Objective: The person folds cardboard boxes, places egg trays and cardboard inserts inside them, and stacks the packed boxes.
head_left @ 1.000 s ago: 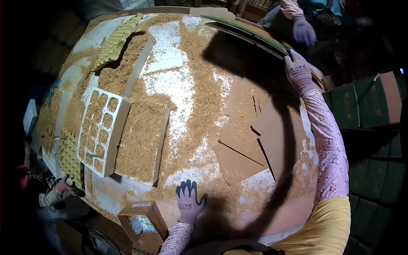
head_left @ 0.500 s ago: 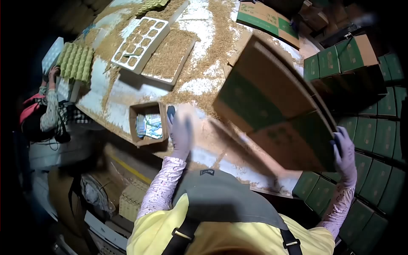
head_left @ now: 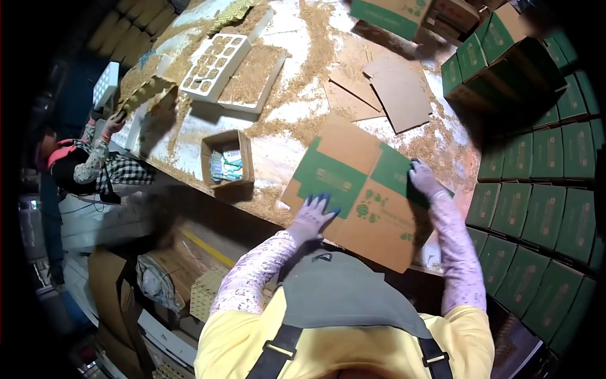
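Observation:
A flattened cardboard carton [head_left: 336,180], brown with green printed panels, lies at an angle at the table's near edge. Gloved in pale lavender with dark fingertips, my left hand [head_left: 311,218] rests on its near left part, fingers spread. My right hand [head_left: 426,179] has bent fingers at the carton's far right edge and appears to grip it; the thumb is hidden. To the left of the carton stands a small open cardboard box [head_left: 246,158] containing blue-and-white packets.
Sawdust-like litter covers much of the table [head_left: 293,95]. Loose cardboard sheets [head_left: 398,95] lie beyond the carton. A white tray [head_left: 214,63] sits back left. Green cartons [head_left: 536,208] are stacked at right. At far left, a co-worker [head_left: 95,158] handles an egg tray [head_left: 148,95].
The carton has come down from a raised, tilted position to lie flat on the table. My left hand now touches it; my right hand has moved left and away from me. The co-worker's egg tray has tipped.

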Motion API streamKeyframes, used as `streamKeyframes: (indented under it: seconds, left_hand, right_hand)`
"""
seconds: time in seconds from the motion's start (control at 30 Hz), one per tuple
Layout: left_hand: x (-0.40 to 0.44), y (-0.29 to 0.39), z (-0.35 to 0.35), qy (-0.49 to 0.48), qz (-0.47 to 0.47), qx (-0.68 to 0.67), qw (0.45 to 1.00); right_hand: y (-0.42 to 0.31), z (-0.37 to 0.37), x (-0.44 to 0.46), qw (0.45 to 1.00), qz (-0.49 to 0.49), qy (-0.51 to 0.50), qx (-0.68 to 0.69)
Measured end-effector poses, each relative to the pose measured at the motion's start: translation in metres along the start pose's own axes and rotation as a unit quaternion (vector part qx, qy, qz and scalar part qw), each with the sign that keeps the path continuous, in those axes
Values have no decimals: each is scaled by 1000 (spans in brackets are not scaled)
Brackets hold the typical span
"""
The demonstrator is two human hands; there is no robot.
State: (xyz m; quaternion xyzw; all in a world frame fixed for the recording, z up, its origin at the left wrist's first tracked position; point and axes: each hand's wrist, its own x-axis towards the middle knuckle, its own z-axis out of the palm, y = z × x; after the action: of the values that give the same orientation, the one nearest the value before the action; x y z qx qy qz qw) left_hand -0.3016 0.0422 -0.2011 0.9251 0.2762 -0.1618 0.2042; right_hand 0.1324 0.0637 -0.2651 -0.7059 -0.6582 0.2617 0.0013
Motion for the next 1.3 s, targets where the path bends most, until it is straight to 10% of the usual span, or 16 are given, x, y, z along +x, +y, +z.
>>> streamKeyframes:
  seconds: [0.07,0.23,0.3,0.33,0.57,0.63,0.7,0.73,0.87,1.0,1.07,1.17,1.23,1.3]
  left_hand:
    - [-12,-16,2,-15,-10,2,1000]
    - [-14,-24,22,-54,-23,43,997]
    - [-9,-26,19,-51,-23,59,997]
    - [-10,-28,22,-50,-19,60,997]
    - [-19,-21,6,-33,-38,34,998]
    - [-28,-24,-4,7,26,51,998]
    - [-41,-22,-56,82,111,66,988]
    - [-45,-29,-72,128,148,65,979]
    - [-60,12,-239,82,92,43,991]
    - [-39,25,-267,-119,95,-20,988]
    - [-16,-18,-218,-140,144,-264,943]
    - [-29,-59,-197,-65,-54,-632,770]
    - [-26,-74,-200,7,-124,-534,836]
    - [-26,-59,-227,135,-145,-299,933]
  right_hand:
    - [-56,7,-16,968,-38,250,13]
    - [-85,35,-122,919,239,314,11]
    - [-71,93,-178,877,444,179,25]
    - [-59,123,-194,821,514,66,241]
    - [-78,114,-231,836,448,176,264]
    - [-19,112,-242,879,275,143,363]
    - [-17,63,-237,752,242,129,599]
    - [-49,-7,-233,557,290,87,774]
    - [-123,-139,-214,387,59,125,911]
    - [-175,-146,-116,685,192,364,601]
    - [-159,-125,-86,659,125,399,625]
    - [-157,-124,-100,652,144,375,643]
    - [-164,-132,-112,632,118,367,672]
    - [-169,-152,-129,728,85,363,576]
